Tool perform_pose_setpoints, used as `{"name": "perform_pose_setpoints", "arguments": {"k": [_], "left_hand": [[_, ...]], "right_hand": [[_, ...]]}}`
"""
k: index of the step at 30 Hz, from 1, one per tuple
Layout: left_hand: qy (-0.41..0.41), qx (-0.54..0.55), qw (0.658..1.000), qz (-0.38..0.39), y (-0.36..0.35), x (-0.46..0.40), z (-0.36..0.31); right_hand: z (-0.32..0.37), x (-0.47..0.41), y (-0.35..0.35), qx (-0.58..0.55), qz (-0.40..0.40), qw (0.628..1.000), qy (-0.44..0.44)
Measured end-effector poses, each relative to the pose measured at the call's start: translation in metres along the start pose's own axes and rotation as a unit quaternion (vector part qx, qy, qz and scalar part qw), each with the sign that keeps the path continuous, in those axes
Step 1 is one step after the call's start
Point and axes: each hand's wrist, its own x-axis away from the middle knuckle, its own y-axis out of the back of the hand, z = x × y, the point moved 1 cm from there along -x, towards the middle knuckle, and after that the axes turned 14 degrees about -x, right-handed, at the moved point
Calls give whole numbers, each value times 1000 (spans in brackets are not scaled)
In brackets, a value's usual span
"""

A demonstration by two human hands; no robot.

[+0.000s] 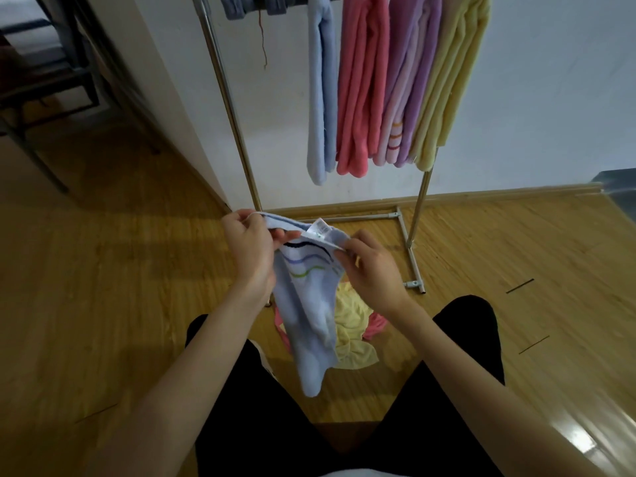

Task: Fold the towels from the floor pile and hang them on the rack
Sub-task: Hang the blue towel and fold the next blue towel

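A pale blue terry towel with wavy dark, purple and green stripes [303, 304] hangs in the air between the person's two hands, above the wooden plank floor [103, 270], its lower end dangling in front of the black-clad legs [464, 339]. The left hand [246, 246] has its fingers curled round the towel's upper edge at the left corner, thumb and forefinger pinching the hem. The right hand [373, 270] pinches the same top edge further right, fingertips closed on the cloth just beside a small white care label [320, 227]. Under the hanging towel, on the floor, lies a crumpled pale yellow towel [351, 339] with a pink towel [377, 325] showing at its edges. Behind stands a metal tube rack [418, 208], against a white wall [550, 98], with folded towels draped over its top bar: light blue [321, 98], coral pink [361, 91], lilac [407, 80], pale yellow [451, 80]
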Motion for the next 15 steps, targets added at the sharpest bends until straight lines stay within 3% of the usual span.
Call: {"name": "perform_pose_setpoints", "arguments": {"k": [6, 8, 11, 15], "left_hand": [[-74, -154, 983, 67, 30, -9, 8], [-100, -283, 950, 83, 39, -15, 9], [-165, -474, 861, 80, 49, -25, 5], [-253, -489, 831, 83, 47, -32, -12]], "right_hand": [[10, -36, 42, 7, 32, 998, 49], [16, -44, 50, 5, 60, 996, 67], [21, -54, 60, 21, 114, 990, 87], [18, -62, 70, 21, 123, 989, 76]]}}
